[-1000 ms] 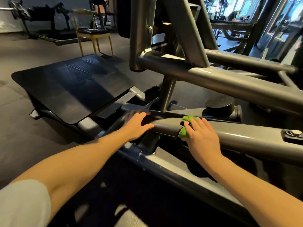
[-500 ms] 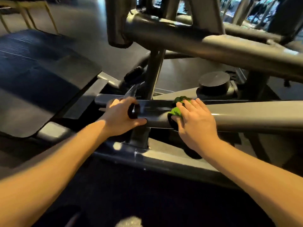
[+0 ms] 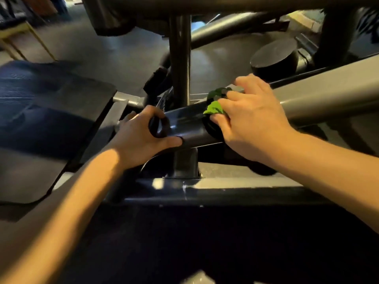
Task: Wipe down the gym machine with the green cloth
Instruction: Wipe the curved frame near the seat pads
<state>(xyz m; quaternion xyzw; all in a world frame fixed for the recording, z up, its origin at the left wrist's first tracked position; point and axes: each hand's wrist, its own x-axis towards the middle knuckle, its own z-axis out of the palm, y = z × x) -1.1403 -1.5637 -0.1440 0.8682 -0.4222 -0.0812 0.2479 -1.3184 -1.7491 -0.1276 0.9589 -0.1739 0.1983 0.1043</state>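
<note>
Head camera looks down on a gym machine (image 3: 235,192) — both bare forearms reach in from the near edge. The right hand (image 3: 252,124) holds the green cloth (image 3: 215,108) bunched under its curled fingers and presses it onto the top of a sloping gray tube (image 3: 328,99), close to the tube's darker left end. Only a small crumpled part of the cloth shows, poking out left of the fingertips; the rest is hidden under the hand.

The left hand (image 3: 139,138) grips that left end of the tube — fingers curled over its far side, thumb lying along the near underside. The two hands are near each other but apart, with a bare stretch of tube between them.

Behind the tube an upright post (image 3: 180,58) rises between the hands toward a thick crossbar (image 3: 246,5) at the top edge. To the left lies a wide black ribbed foot plate (image 3: 51,119). Far right, beyond the tube, sits a round black cap (image 3: 274,56). Yellowish chair legs (image 3: 39,41) stand at far left on the gray floor (image 3: 102,54).
</note>
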